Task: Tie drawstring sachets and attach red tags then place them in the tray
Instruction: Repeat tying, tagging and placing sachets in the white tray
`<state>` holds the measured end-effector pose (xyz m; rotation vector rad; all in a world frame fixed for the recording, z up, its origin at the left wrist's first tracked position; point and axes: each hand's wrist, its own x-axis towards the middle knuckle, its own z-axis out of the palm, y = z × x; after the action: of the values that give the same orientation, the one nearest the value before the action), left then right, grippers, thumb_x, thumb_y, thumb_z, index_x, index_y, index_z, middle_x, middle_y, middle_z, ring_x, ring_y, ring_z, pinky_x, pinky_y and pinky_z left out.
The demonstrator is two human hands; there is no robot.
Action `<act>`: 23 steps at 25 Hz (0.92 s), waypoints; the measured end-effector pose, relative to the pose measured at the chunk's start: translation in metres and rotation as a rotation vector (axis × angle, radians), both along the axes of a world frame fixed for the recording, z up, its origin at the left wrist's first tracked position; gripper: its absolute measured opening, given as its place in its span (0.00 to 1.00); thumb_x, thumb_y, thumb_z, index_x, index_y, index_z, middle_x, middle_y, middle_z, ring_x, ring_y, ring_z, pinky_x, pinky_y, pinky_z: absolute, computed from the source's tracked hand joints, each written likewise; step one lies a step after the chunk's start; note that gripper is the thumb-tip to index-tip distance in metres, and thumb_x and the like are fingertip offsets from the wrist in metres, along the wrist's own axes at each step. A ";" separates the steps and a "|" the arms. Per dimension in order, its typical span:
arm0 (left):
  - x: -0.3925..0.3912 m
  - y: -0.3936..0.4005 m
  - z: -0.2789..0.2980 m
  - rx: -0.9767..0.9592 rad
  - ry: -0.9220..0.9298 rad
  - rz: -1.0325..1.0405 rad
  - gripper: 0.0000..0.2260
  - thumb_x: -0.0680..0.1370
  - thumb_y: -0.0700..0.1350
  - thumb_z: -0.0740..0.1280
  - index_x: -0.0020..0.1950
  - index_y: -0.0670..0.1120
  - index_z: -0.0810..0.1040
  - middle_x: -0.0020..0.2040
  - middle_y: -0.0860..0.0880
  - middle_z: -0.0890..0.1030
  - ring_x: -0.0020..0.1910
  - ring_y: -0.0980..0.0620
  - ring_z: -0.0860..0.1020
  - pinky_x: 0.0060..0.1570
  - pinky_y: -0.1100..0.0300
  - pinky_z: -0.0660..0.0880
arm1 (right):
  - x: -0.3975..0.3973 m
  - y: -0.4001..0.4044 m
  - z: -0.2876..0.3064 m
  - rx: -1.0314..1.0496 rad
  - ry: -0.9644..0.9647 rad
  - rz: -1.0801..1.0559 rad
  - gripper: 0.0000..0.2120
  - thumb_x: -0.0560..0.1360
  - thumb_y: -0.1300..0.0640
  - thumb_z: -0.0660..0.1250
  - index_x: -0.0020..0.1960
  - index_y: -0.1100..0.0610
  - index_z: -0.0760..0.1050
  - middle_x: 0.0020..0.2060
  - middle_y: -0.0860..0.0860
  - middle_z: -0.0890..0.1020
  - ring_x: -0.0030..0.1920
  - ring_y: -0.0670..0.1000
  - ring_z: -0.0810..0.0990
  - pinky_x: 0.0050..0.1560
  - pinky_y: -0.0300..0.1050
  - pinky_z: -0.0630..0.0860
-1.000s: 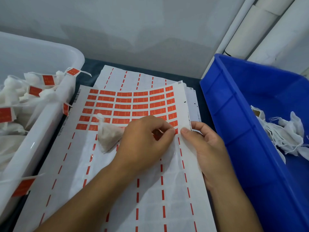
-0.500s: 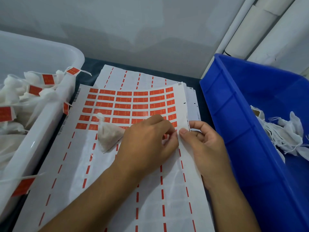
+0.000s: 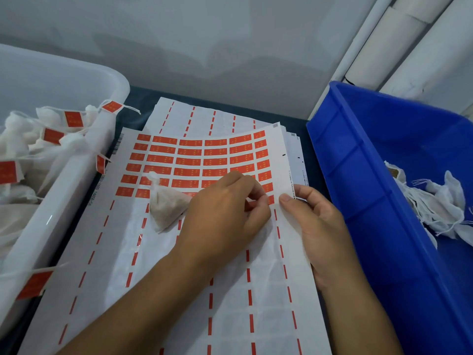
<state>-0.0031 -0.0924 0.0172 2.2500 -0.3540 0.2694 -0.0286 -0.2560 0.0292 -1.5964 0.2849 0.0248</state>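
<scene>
At bench's left edge sits the white tray (image 3: 76, 190), holding finished sachets w/ red tags (image 3: 73, 118) on their strings. Next to it, across the bench's middle, lies the sticker sheet (image 3: 194, 160): red tags remain in its far rows, near rows already peeled. One tied sachet (image 3: 166, 208) lies on the sheet toward its left side, touching the left hand (image 3: 225, 216), no tag on it yet. Left hand's fingers are curled, thumb & forefinger pinching at a red tag (image 3: 270, 199) by the sheet's right edge; whether the tag is lifted can't be told, fingers hide it. Right hand (image 3: 312, 221) grips the sheet's right edge, thumb on top, fingers curled under, holding it down. At bench's right edge is the blue bin (image 3: 371, 201) w/ untied sachets (image 3: 440, 201) waiting.

Step in hand, prob.: peeling one tag. Next move calls for lifting it clean w/o tearing or sticking to itself, then folding it over this sachet's string, then sachet goes left into the tray.
</scene>
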 end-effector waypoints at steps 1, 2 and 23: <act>-0.001 0.000 -0.001 -0.017 0.000 -0.002 0.02 0.78 0.56 0.66 0.47 0.61 0.75 0.45 0.64 0.76 0.40 0.61 0.78 0.42 0.69 0.78 | 0.000 0.000 0.000 0.027 0.017 0.011 0.08 0.79 0.51 0.71 0.57 0.45 0.80 0.46 0.44 0.88 0.42 0.51 0.89 0.35 0.41 0.83; -0.002 0.001 -0.001 -0.037 0.001 -0.015 0.03 0.77 0.58 0.66 0.48 0.61 0.76 0.46 0.64 0.77 0.41 0.62 0.78 0.43 0.69 0.79 | -0.001 0.000 0.000 0.060 0.033 0.024 0.08 0.79 0.51 0.71 0.57 0.44 0.80 0.47 0.45 0.88 0.43 0.52 0.89 0.36 0.43 0.83; 0.004 0.003 -0.008 -0.159 0.104 -0.007 0.01 0.77 0.53 0.72 0.46 0.61 0.82 0.43 0.68 0.77 0.42 0.62 0.80 0.47 0.71 0.75 | -0.002 -0.001 -0.004 -0.027 -0.015 0.056 0.09 0.80 0.52 0.70 0.59 0.43 0.79 0.50 0.43 0.88 0.47 0.50 0.89 0.41 0.45 0.85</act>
<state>0.0008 -0.0898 0.0092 2.0968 -0.2761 0.1699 -0.0302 -0.2570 0.0249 -1.6305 0.2296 0.0529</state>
